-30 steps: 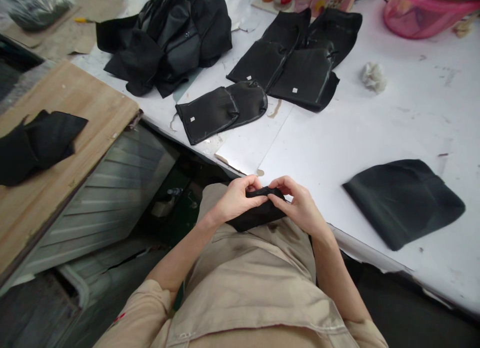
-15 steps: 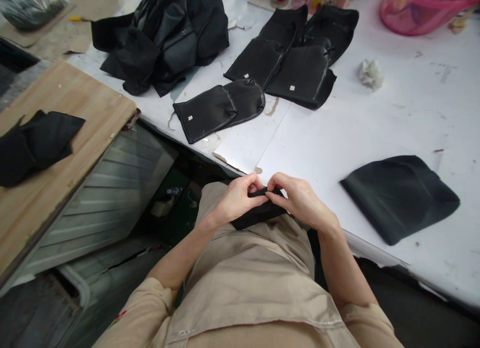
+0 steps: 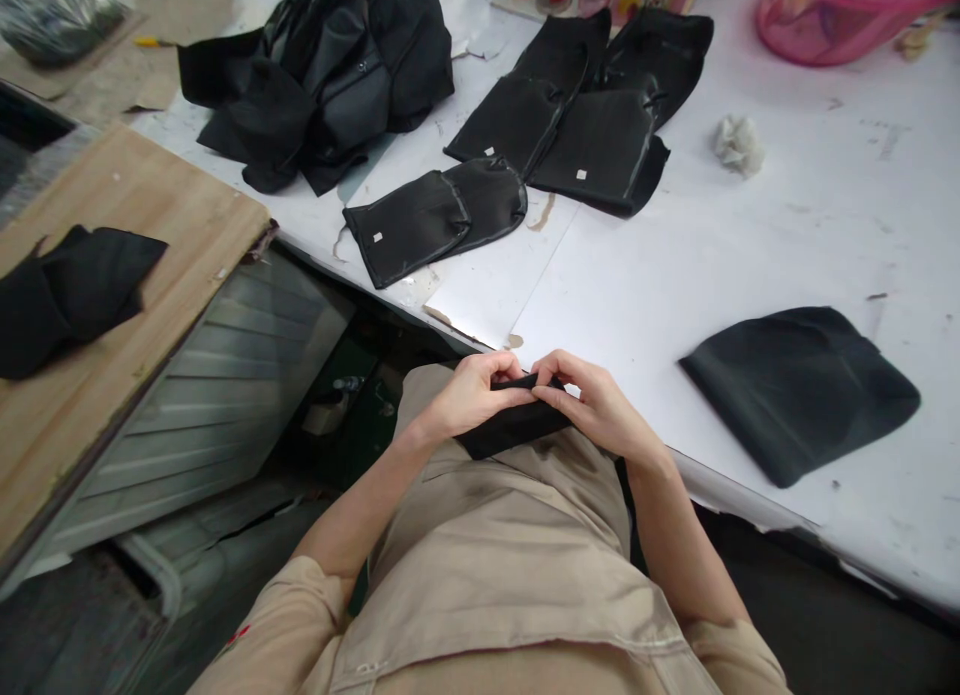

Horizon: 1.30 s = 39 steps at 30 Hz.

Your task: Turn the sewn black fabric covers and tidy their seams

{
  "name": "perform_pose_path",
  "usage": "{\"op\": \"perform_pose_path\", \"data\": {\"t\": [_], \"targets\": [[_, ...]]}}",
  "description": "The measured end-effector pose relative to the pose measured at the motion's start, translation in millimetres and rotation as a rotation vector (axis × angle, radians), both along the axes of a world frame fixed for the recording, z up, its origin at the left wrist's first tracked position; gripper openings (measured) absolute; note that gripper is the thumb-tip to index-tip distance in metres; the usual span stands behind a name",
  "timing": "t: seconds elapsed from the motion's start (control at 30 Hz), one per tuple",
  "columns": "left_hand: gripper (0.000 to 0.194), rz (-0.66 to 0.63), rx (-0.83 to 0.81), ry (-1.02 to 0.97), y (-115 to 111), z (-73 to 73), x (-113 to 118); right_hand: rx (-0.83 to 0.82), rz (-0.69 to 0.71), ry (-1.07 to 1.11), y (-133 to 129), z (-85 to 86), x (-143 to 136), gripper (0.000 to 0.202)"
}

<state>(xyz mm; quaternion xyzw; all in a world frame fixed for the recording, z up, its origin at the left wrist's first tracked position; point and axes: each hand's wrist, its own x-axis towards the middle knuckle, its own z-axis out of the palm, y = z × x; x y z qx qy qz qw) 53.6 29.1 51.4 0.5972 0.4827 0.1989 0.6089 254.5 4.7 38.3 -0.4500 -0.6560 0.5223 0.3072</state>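
A small black fabric piece [image 3: 510,430] lies over my lap at the table's front edge. My left hand [image 3: 476,397] pinches its upper edge from the left, and my right hand [image 3: 589,400] pinches the same edge from the right. The fingertips of both hands nearly meet at the middle of that edge. To the right, a folded black piece [image 3: 802,390] rests on the white table. Beyond my hands lie flat black pieces with small white tags, a pair [image 3: 412,225] nearer and others [image 3: 600,145] behind.
The white tabletop [image 3: 750,245] also bears a heap of black fabric [image 3: 337,85], a crumpled white wad [image 3: 739,145] and a pink basket [image 3: 817,20]. At the left, a wooden board [image 3: 172,205] carries another black piece [image 3: 82,290].
Both hands have moved slightly down with the fabric, and more of its dark surface shows between and below them. The rest of the view has shifted slightly.
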Motion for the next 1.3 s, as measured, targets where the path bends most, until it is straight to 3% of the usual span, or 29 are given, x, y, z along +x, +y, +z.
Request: {"op": "perform_pose_path", "data": {"t": [0.17, 0.4, 0.8, 1.03, 1.3], "targets": [[0.018, -0.022, -0.001, -0.013, 0, 1.7, -2, -0.041, -0.016, -0.014, 0, 0.0, 6, 0.011], [0.026, -0.006, -0.141, -0.114, 1, 4.3, -5, -0.123, -0.07, 0.038, -1, -3.3, 10, 0.018], [0.024, -0.008, -0.006, -0.023, 0, 5.3, -6, -0.061, -0.081, -0.031, -3, -7.4, 4, 0.025], [0.024, -0.008, 0.029, 0.01, 1, 7.2, -3, -0.046, -0.144, 0.101, -4, -5.3, -3, 0.013], [0.029, -0.016, -0.102, -0.094, 1, 3.1, -5, -0.036, -0.192, 0.13, -9, -4.0, -8, 0.011]]}}
